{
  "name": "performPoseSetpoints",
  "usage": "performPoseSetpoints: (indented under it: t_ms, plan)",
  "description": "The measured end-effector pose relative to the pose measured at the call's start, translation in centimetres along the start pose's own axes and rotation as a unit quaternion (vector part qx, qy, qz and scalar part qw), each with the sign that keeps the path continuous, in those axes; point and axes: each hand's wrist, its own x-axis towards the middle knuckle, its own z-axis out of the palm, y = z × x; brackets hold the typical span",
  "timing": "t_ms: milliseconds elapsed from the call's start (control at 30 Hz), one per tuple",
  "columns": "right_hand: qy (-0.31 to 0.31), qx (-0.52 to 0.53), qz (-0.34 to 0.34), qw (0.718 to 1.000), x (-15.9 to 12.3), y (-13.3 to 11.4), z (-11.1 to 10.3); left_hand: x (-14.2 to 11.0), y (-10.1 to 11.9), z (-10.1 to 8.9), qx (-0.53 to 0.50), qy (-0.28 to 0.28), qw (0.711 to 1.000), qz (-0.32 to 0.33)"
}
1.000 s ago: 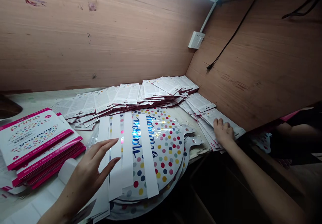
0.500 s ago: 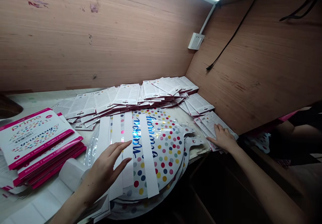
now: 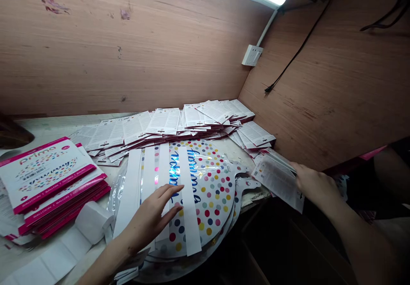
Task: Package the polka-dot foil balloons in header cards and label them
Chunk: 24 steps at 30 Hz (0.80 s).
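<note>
My left hand (image 3: 156,212), with thumb and fingers apart, is over the stack of round foil balloons (image 3: 214,191) with coloured dots and blue lettering. White paper strips (image 3: 191,216) lie across the top balloon. At the right edge of the table my right hand (image 3: 315,187) is closed on a few flat balloon packets (image 3: 278,180), printed with small text. They are tilted, and one hangs lower than the rest. Some of the right fingers are hidden behind the packets.
A long row of overlapping packets (image 3: 163,120) lies along the back wall. On the left are a pile of pink-edged balloon packages (image 3: 48,170) and a roll of white labels (image 3: 92,223). A wooden side panel (image 3: 336,84) rises at right, with a person's arm (image 3: 390,170) beyond it.
My right hand has taken hold of the packets at the table's right edge and lifted and tilted them. My left hand has shifted slightly right over the balloons.
</note>
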Motion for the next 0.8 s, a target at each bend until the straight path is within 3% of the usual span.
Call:
performPoseSetpoints:
  t_ms: [67,167,300,400,500,633,700,800]
  plan:
    - [0.071,0.064,-0.071,0.993,-2.2,-0.9,-2.0,1.1,1.1,0.8,-0.037,-0.007,0.999,0.008]
    - [0.146,0.172,-0.202,0.953,-4.5,-3.7,-3.7,3.2,3.0,2.2,-0.073,0.01,0.996,0.057]
    - [0.133,0.232,-0.339,0.902,-5.1,-7.7,-4.1,6.0,4.2,4.3,-0.126,0.032,0.982,0.137]
    - [0.101,0.242,-0.382,0.886,-4.6,-9.4,-3.4,6.9,3.7,5.9,-0.197,0.002,0.972,0.125]
    - [0.122,0.25,-0.343,0.897,-4.0,-9.5,-2.0,6.9,2.8,7.0,-0.27,-0.009,0.961,0.059]
    - [0.196,0.348,-0.217,0.891,-3.8,-8.6,0.7,6.7,2.1,7.7,-0.334,0.018,0.942,-0.006]
    - [0.192,0.464,-0.129,0.855,-4.2,-8.9,2.1,6.8,2.0,7.9,-0.334,0.017,0.943,-0.009]
    - [0.154,0.647,-0.021,0.747,-5.3,-10.4,3.5,7.0,2.0,8.5,-0.312,0.007,0.95,0.014]
